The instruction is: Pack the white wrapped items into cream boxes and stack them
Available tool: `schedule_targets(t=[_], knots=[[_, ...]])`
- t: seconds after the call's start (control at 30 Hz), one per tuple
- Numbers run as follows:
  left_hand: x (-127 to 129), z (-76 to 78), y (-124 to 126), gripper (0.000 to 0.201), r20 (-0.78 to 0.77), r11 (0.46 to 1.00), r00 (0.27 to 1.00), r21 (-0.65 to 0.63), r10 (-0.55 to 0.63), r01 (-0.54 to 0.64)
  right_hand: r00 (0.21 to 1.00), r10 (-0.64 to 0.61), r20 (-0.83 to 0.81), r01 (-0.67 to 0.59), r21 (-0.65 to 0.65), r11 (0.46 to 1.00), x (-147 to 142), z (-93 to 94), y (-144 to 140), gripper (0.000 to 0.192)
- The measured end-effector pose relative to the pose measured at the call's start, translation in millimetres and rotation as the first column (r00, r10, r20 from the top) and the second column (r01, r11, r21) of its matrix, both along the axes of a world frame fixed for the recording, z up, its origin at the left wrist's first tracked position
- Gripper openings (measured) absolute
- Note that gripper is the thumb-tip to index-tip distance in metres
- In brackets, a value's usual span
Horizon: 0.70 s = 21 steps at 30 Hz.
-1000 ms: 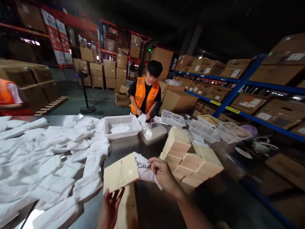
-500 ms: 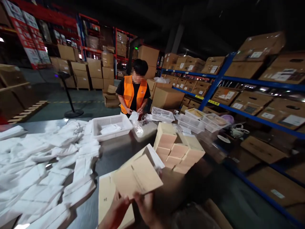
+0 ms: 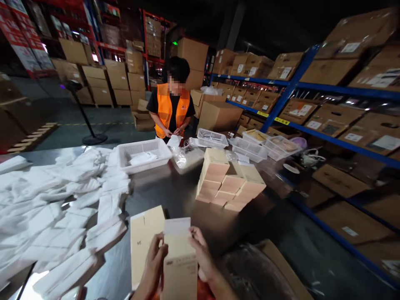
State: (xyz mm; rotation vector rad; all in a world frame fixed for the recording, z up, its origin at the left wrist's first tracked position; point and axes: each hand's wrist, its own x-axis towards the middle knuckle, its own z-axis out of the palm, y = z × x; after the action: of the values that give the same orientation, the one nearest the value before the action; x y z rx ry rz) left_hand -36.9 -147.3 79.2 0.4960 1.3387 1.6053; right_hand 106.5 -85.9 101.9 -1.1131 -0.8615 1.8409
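Observation:
Between my two hands stands a beige cardboard box [image 3: 180,275] with printed lines on its side and a white flap [image 3: 177,225] raised at its far end. My left hand [image 3: 155,255] is closed on the left edge near the flap. Across from it, my right hand [image 3: 201,252] pinches the right edge with thumb and fingers. Flat beige cardboard [image 3: 144,237] with a dark mark lies on the metal table [image 3: 156,189] just left of the held box. Farther off, several closed beige boxes [image 3: 217,164] are stacked together.
White wrapped bundles [image 3: 71,208] cover the table's left side. Behind are a white basket [image 3: 143,166], a clear plastic bag [image 3: 187,157] and more baskets [image 3: 248,149]. A person in an orange vest [image 3: 171,104] works across the table. A dark plastic-lined carton [image 3: 256,271] is at lower right.
The box has turned upright and come closer to my body, its wide panel no longer facing up at a slant. Both hands have shifted from its near edge to its two sides.

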Motion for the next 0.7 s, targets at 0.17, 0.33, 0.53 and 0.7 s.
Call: schedule_targets(t=[0.17,0.33,0.53,0.7], knots=[[-10,-1.2,9,0.053,-0.039,0.997,0.997,0.025,-0.074,0.075,0.987,0.051,0.15,-0.084,0.22,0.972,4,10.4,20,0.057],[-8,1.5,8,0.052,-0.264,0.995,0.96,-0.004,-0.097,0.099,0.738,-0.271,0.618,-0.48,0.763,0.433,-11,35.4,35,0.026],[0,18.9,2,0.067,-0.355,0.991,0.926,-0.014,-0.127,0.13,0.603,-0.42,0.679,-0.71,0.696,0.107,-38,50.4,29,0.024],[-1,26.7,2,0.059,-0.386,0.98,0.905,0.015,-0.178,0.199,0.626,-0.375,0.684,-0.675,0.716,0.177,-43,42.0,20,0.026]])
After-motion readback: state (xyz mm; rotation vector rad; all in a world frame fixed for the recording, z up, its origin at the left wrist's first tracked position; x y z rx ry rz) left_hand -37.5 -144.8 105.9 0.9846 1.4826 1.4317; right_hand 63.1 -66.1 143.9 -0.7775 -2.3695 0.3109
